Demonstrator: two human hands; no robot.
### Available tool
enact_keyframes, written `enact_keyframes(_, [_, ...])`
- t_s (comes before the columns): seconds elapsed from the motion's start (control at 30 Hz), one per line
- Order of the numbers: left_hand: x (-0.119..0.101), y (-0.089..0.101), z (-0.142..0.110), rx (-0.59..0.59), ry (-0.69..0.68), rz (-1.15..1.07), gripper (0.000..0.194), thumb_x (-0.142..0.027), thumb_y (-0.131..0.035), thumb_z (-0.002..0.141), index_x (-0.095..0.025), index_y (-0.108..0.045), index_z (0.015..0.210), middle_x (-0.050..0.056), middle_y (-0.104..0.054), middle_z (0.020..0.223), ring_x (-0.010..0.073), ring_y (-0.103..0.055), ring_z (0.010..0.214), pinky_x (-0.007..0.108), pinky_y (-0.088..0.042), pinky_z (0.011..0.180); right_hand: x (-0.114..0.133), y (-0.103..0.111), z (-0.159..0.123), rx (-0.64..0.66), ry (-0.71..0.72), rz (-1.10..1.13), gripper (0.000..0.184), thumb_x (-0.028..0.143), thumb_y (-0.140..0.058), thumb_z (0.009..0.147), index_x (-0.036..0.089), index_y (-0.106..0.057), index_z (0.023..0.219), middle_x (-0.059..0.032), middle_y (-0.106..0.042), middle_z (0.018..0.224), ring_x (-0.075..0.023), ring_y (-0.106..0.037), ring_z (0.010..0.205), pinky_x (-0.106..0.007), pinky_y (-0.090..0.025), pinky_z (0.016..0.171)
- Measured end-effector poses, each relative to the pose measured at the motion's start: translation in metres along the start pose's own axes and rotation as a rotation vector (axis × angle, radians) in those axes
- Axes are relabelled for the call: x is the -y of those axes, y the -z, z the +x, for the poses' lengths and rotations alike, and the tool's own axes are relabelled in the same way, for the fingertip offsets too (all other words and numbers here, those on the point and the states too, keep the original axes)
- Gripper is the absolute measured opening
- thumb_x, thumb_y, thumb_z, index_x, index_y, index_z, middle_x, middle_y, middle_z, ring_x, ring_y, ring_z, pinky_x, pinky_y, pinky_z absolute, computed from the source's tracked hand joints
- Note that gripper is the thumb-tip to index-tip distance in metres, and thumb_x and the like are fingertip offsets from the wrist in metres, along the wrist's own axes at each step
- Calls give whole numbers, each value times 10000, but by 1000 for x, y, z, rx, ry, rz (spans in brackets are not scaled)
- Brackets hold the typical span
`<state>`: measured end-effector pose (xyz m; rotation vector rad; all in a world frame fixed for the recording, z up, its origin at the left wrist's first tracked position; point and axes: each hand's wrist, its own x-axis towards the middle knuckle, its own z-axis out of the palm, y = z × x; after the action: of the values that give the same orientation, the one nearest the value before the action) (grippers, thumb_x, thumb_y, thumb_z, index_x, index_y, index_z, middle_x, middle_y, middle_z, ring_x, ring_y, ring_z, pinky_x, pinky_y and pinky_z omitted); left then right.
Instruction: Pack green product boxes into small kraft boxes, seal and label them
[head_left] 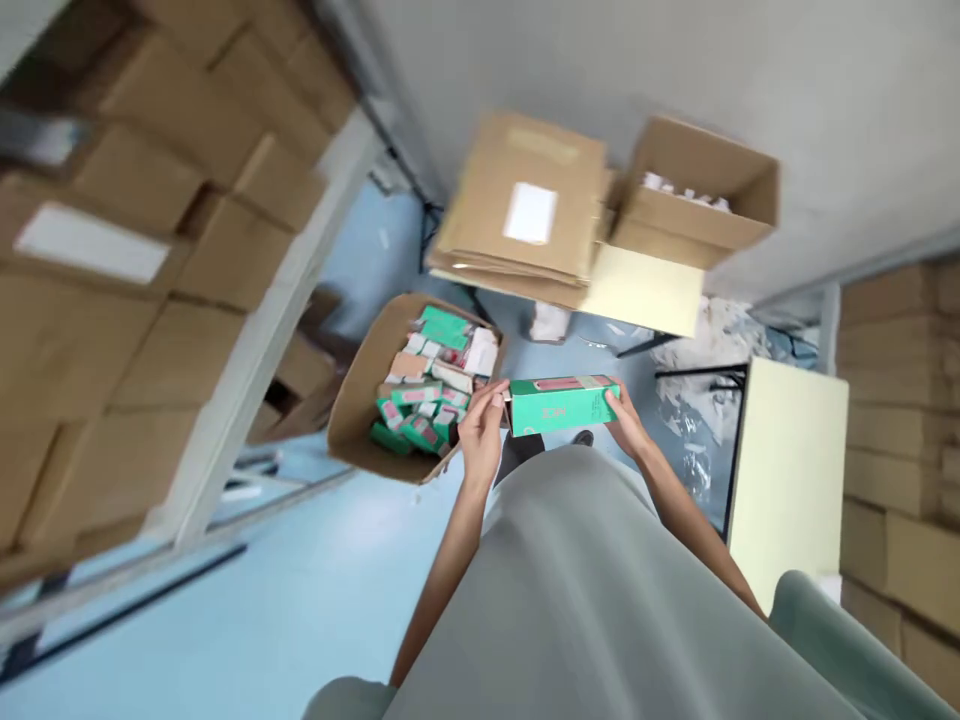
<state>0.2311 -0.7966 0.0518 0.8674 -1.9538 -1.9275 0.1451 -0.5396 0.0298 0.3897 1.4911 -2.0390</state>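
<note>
A long green carton [564,405] with a pink picture on its upper side lies level between my two hands, in front of my body. My left hand [482,425] pinches the carton's left end, where a white flap shows. Around the right end close the fingers of my right hand [624,418], the thumb on the near face. Just left of my left hand stands an open cardboard box [358,415] on the floor. Inside it lie several green and pink cartons [420,425] and some white and tan ones, heaped loosely.
Flat cardboard sheets [525,200] are stacked on a pale table [652,285] ahead, beside an open box [694,215] with white pieces inside. Shelves of brown boxes [135,330] line the left, and more boxes [892,400] the right. A cream board [791,460] stands near my right arm.
</note>
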Motion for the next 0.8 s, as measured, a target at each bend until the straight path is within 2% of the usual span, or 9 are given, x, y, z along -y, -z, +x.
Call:
enact_keyframes(0.1, [-12,-85,-29,194,-78,71,519,-683,-656,1025,-247,-845,1232,130,-796,1345,319,-713,1342,449,-572,1168,15,80,-56,-185,116,120,644,685,-938,809,345,-660,1282,-11,-780,1216,-246,-755,1062,-351,-625,868])
enact_keyframes(0.2, [-16,-167,-60,412,-102,84,557,-705,-629,1034,-240,-830,1265,141,-791,1358,309,-716,1352,431,-582,1149,17,149,-112,-380,238,245,621,666,-922,830,352,-663,1299,-7,-772,1263,-242,-746,1074,-343,-617,869])
enact_keyframes(0.27, [-21,-214,-81,566,-110,84,570,-718,-636,1027,-240,-823,1273,149,-779,1384,313,-710,1372,429,-593,1140,12,184,-144,-502,302,335,633,676,-917,826,355,-663,1309,-10,-775,1270,-253,-748,1094,-351,-619,875])
enact_keyframes(0.33, [-28,-256,-102,729,-113,69,560,-713,-695,996,-240,-820,1268,152,-759,1423,322,-714,1377,437,-596,1154,3,210,-171,-615,354,427,654,709,-902,823,352,-664,1317,-17,-784,1264,-270,-749,1128,-370,-627,893])
enact_keyframes(0.43, [-40,-310,-127,946,-128,65,540,-683,-806,928,-234,-821,1229,147,-757,1411,329,-734,1345,460,-591,1190,-10,235,-201,-767,432,547,682,757,-868,823,335,-665,1319,-36,-787,1289,-297,-740,1206,-404,-638,939])
enact_keyframes(0.57, [-46,-380,-148,1145,-114,126,511,-663,-825,914,-226,-826,1179,145,-784,1363,330,-748,1315,490,-594,1199,-18,251,-225,-949,506,656,682,761,-862,814,327,-656,1298,-47,-778,1324,-315,-725,1268,-420,-646,960])
enact_keyframes(0.67, [-43,-434,-157,1250,-80,162,499,-650,-821,914,-219,-827,1164,150,-800,1357,335,-756,1307,496,-600,1190,-14,262,-231,-1078,537,715,668,761,-858,820,343,-643,1294,-40,-779,1311,-309,-730,1256,-405,-649,937])
enact_keyframes(0.8, [-42,-503,-160,1378,-18,215,536,-666,-810,915,-214,-827,1204,154,-820,1328,340,-777,1276,498,-628,1144,6,278,-224,-1208,543,787,671,748,-880,812,357,-641,1303,-29,-777,1295,-287,-739,1202,-380,-648,900])
